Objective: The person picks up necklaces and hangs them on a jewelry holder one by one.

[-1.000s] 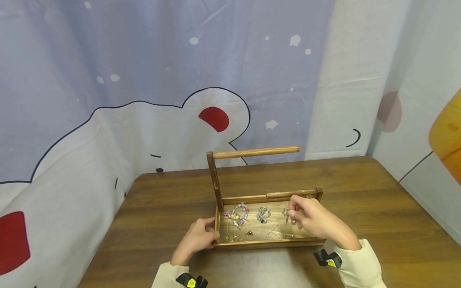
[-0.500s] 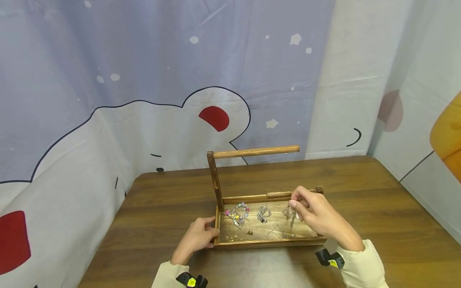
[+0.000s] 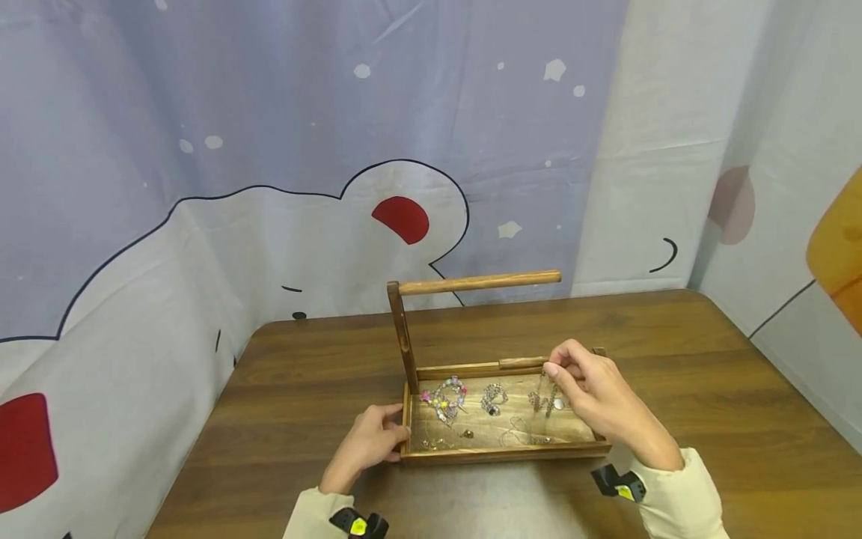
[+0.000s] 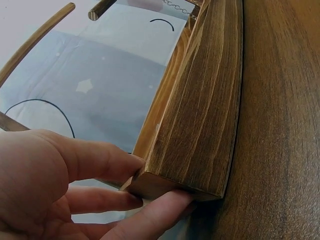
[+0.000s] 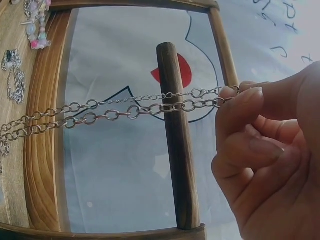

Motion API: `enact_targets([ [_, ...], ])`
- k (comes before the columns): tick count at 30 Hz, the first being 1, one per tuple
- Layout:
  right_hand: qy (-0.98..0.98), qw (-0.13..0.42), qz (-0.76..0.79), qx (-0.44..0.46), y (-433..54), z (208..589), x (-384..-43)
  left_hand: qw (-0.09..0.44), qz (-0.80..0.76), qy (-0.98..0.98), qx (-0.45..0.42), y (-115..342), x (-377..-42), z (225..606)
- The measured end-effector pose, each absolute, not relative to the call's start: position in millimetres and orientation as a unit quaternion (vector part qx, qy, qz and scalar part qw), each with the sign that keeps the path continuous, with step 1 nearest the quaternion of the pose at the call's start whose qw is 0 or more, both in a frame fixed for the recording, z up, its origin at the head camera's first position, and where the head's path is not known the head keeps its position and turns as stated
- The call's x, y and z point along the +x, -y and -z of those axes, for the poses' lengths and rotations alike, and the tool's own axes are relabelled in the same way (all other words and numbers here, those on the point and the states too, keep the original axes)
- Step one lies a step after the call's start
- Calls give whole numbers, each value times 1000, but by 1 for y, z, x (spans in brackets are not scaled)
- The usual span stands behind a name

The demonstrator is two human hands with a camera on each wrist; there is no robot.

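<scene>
My right hand (image 3: 599, 393) pinches a silver chain (image 5: 112, 115) between thumb and fingertips over the right side of a wooden jewelry tray (image 3: 505, 454). Two strands hang down from the pinch, and their lower ends reach jewelry in the tray. At the tray's left end, my left hand (image 3: 369, 440) grips the front corner, its fingers set about the wooden edge (image 4: 195, 110) in the left wrist view. Inside lie a beaded bracelet (image 3: 447, 400) in pastel colors, a bunched silver chain (image 3: 494, 400) and a thin looped cord (image 3: 515, 433).
An upright post (image 3: 402, 337) at the tray's back left carries a long horizontal bar (image 3: 480, 282). A shorter bar (image 3: 521, 363) runs low along the back right. Small gold-toned pieces (image 3: 467, 434) lie near the tray's front. The brown table (image 3: 296, 374) meets a patterned curtain (image 3: 303, 247) behind.
My right hand has risen and shifted slightly right, drawing the chain up so that its strands now hang longer. My left hand keeps its place on the tray corner.
</scene>
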State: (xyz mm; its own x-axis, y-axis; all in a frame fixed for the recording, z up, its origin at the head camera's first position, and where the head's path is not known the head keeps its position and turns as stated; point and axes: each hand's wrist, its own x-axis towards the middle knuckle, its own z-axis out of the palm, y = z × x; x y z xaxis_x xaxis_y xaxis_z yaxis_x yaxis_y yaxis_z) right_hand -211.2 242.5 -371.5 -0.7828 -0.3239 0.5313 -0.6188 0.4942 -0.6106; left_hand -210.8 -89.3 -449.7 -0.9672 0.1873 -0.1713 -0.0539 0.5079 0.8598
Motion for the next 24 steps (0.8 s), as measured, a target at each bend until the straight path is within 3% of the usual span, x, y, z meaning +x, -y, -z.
enact_targets([
  [24,826,198,-441,291,-209,339,-198,119,-493,-861,41,90,-212,451],
])
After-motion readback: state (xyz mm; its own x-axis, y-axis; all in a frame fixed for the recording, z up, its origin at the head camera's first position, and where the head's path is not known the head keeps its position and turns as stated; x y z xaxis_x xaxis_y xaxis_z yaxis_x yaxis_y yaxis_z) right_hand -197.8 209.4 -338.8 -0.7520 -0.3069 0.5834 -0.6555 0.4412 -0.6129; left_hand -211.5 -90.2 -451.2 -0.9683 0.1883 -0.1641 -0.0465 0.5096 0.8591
